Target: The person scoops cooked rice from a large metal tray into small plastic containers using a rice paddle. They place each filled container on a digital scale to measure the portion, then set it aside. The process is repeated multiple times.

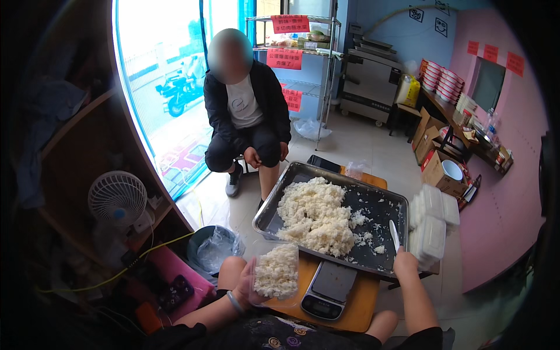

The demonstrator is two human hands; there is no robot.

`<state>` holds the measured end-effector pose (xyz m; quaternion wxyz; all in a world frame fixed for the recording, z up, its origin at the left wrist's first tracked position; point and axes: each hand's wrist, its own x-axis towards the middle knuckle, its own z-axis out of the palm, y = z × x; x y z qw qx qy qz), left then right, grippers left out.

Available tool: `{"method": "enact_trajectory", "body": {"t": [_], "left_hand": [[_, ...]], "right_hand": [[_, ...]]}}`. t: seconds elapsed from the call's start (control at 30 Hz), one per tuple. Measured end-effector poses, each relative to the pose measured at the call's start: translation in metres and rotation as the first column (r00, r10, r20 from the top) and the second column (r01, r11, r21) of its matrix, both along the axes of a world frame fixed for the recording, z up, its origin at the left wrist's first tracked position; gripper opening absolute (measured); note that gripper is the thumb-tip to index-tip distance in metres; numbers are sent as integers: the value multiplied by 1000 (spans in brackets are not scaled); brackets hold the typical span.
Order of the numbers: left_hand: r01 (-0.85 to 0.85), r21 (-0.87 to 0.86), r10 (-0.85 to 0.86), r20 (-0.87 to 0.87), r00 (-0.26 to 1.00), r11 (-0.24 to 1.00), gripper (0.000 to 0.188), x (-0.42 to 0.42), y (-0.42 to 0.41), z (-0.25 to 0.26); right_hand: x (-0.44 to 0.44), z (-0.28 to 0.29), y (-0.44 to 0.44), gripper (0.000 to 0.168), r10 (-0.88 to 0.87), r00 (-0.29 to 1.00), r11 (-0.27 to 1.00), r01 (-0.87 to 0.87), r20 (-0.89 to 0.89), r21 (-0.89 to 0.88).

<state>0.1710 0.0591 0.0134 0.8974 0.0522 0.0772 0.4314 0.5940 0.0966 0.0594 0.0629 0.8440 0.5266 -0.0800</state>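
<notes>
My left hand [247, 283] grips a clear plastic container [294, 294] filled with cooked white rice [275, 270], held over the near left side of a wooden table [366, 302]. In my right hand [405, 263] is a white spatula-like utensil [393, 234], its blade over the right end of a metal tray [396, 205]. A large heap of cooked rice [315, 214] covers the tray's left and middle, with loose grains scattered to the right. Between my hands sits a digital kitchen scale [329, 288] with a bare weighing plate, partly below the tray's near edge.
Stacked plastic containers [431, 227] stand right of the tray. Beyond the table a person [245, 105] sits facing me. At left are a lined bin [214, 249], a white fan [117, 197] and a yellow cable [131, 263]. A dark flat object [323, 163] lies behind the tray.
</notes>
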Motion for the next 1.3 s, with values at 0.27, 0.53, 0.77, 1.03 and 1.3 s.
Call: {"method": "enact_trajectory", "body": {"t": [0.27, 0.53, 0.77, 1.03, 1.3], "left_hand": [[-13, -1, 13, -30, 999, 1000, 67, 1, -3, 1], [-8, 8, 8, -28, 1000, 1000, 76, -2, -4, -5], [-35, 27, 38, -95, 995, 999, 82, 0, -5, -7], [-5, -19, 5, -19, 1000, 1000, 67, 1, -7, -2], [-78, 34, 84, -297, 951, 996, 74, -9, 2, -2]], "right_hand": [[-27, -6, -6, 39, 138, 989, 976, -128, 43, -178], [-64, 12, -11, 25, 267, 956, 944, -285, -120, -168], [-72, 17, 1, 16, 69, 776, 942, -257, -627, -215], [-18, -9, 5, 20, -120, 466, 962, -163, -876, -218], [38, -19, 16, 36, -127, 491, 947, -200, -862, -253]]}}
